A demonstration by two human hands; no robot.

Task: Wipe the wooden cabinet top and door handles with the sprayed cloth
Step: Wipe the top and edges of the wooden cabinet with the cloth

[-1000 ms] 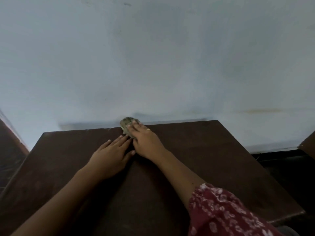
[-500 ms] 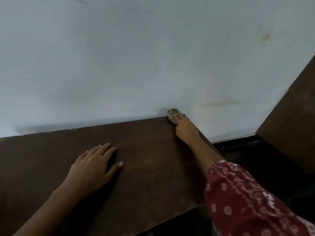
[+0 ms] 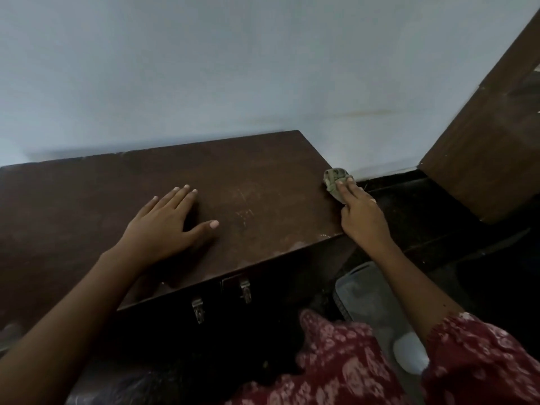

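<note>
Cloth [image 3: 335,182] (crumpled, greenish), right hand [image 3: 362,217] fingers pressing it, left hand [image 3: 166,226] splayed flat

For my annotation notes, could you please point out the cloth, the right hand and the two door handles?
cloth [image 3: 334,179]: head view, bunched part beyond the fingertips.
right hand [image 3: 362,216]: head view, back of the hand.
door handles [image 3: 245,290]: head view, right handle's metal plate; the left one hangs beside it.

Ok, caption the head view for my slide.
Right hand presses a crumpled cloth against the wooden cabinet top's right edge while the left hand rests flat; two metal door handles await below.
</note>
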